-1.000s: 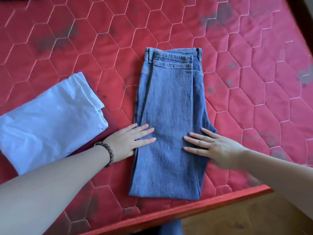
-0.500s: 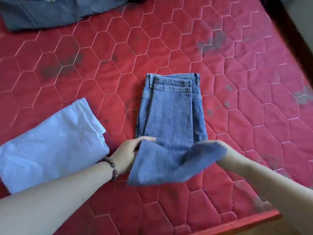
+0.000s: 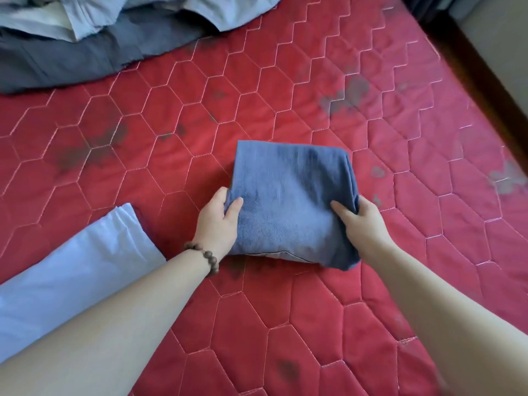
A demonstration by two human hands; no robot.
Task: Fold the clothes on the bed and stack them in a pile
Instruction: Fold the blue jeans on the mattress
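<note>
Jeans [image 3: 291,201], folded at mid-bed [image 3: 285,324], are being gripped at both sides, left hand [image 3: 218,221] and right hand [image 3: 361,221] curled round the edges. Layers should be kept level while being carried left to the folded cloth [image 3: 68,272].

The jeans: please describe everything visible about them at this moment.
The jeans are blue denim, folded into a compact, roughly square bundle lying on the red quilted mattress. A pale inner edge shows along the near fold. The left hand grips the left side, thumb on top; the right hand grips the right side. Waistband and pockets are hidden inside the fold.
</note>
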